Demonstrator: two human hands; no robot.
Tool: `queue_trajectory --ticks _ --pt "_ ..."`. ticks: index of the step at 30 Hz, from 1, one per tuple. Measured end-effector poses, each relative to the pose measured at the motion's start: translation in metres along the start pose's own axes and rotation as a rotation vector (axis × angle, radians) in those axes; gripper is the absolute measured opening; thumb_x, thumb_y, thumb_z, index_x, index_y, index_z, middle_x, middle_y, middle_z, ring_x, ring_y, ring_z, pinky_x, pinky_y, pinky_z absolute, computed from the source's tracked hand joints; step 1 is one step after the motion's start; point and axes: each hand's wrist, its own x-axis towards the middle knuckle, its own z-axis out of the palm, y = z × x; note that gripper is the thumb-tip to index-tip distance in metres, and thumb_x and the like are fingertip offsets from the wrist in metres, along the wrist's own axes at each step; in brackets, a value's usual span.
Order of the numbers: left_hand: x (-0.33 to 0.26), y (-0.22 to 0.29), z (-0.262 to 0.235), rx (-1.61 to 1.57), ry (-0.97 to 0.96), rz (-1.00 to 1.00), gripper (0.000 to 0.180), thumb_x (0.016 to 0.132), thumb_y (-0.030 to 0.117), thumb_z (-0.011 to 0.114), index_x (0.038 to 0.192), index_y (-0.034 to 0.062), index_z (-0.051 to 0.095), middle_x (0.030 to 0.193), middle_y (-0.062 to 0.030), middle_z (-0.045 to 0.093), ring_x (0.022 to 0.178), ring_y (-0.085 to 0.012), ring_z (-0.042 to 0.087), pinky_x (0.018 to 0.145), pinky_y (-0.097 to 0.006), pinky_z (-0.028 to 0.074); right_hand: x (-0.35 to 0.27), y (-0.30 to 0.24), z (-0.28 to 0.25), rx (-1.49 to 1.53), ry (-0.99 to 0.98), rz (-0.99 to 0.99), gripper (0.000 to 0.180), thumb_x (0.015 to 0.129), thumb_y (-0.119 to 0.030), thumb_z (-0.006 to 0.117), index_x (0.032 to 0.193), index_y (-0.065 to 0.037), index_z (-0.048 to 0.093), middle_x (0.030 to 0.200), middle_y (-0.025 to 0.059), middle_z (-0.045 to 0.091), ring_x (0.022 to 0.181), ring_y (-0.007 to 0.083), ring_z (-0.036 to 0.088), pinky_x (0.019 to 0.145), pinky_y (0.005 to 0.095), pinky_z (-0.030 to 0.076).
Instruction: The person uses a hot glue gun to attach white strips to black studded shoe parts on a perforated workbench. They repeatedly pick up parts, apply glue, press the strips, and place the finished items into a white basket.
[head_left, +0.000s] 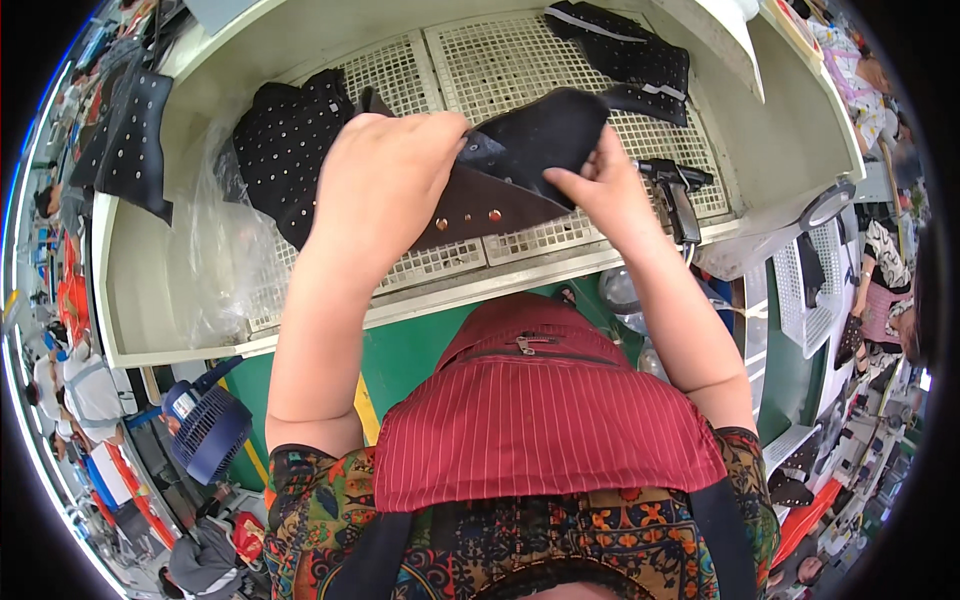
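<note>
My left hand [385,180] is closed on the left part of a dark, flexible studded piece [545,135], held above the grated tray. One face is plain black, and a brown folded-over section below carries a few shiny studs. My right hand [608,195] pinches the right edge of the same piece between thumb and fingers. Just left of my left hand, a pile of black studded pieces [285,145] lies on the grate. A gun-shaped hand tool [682,195] rests by the tray's front edge, to the right of my right hand.
The cream tray [130,290] has raised walls and a perforated floor. Clear plastic film [235,260] lies at its left, more black pieces [625,50] at the far right. Another studded piece [130,140] hangs over the left wall. A blue fan [208,425] stands lower left.
</note>
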Motion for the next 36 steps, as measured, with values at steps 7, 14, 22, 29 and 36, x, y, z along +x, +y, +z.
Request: queue_trajectory --ticks 7,14,22,29,36 --pt "0.009 -0.010 0.077 0.086 -0.177 -0.004 0.007 0.082 0.015 0.060 0.081 0.0084 0.059 0.069 -0.0097 0.063 0.066 -0.0299 0.061 0.064 -0.040 0.047 -0.012 0.042 0.009 -0.927 0.257 -0.587 0.068 0.072 -0.010 0.074 0.130 0.001 0.040 0.121 0.0207 0.052 0.106 0.0382 0.054 0.091 0.0440 0.044" --pt "0.031 0.002 0.073 0.145 -0.358 0.032 0.009 0.082 0.017 0.059 0.084 0.0080 0.059 0.070 -0.0117 0.063 0.068 -0.0316 0.062 0.063 -0.042 0.048 0.004 0.027 0.018 -0.386 -0.338 -0.077 0.035 0.088 -0.032 0.056 0.107 -0.003 0.062 0.090 0.0191 0.065 0.087 0.0364 0.061 0.076 0.0435 0.048" --pt "0.058 -0.015 0.052 0.112 -0.399 -0.129 0.012 0.081 0.017 0.061 0.086 0.0065 0.063 0.077 -0.0164 0.064 0.075 -0.0350 0.062 0.067 -0.044 0.049 -0.006 0.040 0.017 -0.935 -0.377 -1.035 0.018 0.077 -0.017 0.054 0.091 -0.015 0.065 0.076 0.0005 0.054 0.078 0.0183 0.056 0.072 0.0326 0.043" --pt "0.079 -0.036 0.079 -0.113 -0.601 -0.240 0.025 0.081 0.018 0.062 0.102 0.0048 0.065 0.092 -0.0192 0.065 0.089 -0.0341 0.062 0.079 -0.039 0.048 -0.034 0.061 0.000 -0.903 -0.483 -0.942 0.027 0.077 -0.015 0.055 0.102 -0.007 0.062 0.092 0.0040 0.058 0.097 0.0210 0.054 0.089 0.0355 0.040" --pt "0.083 -0.031 0.130 -0.088 -0.725 -0.414 0.031 0.083 0.019 0.060 0.111 0.0039 0.063 0.104 -0.0170 0.065 0.095 -0.0323 0.062 0.083 -0.038 0.048 -0.058 0.043 -0.059 -0.883 -0.233 -0.508 0.029 0.079 -0.014 0.060 0.107 -0.005 0.060 0.101 0.0131 0.061 0.097 0.0304 0.059 0.084 0.0416 0.047"
